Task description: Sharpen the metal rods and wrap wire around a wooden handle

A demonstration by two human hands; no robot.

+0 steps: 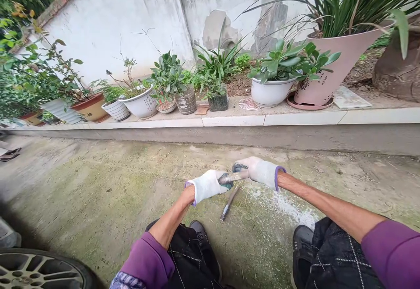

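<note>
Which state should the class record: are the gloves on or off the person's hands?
On: the left hand and right hand, both at a metal tool, wear white gloves with purple cuffs.

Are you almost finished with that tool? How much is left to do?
Done: white powder already lies on the mossy concrete ground. In hand: the left hand and right hand, in white gloves, grip a metal tool. Still waiting: a chisel lies untouched below them. How much remains, I cannot tell.
</note>
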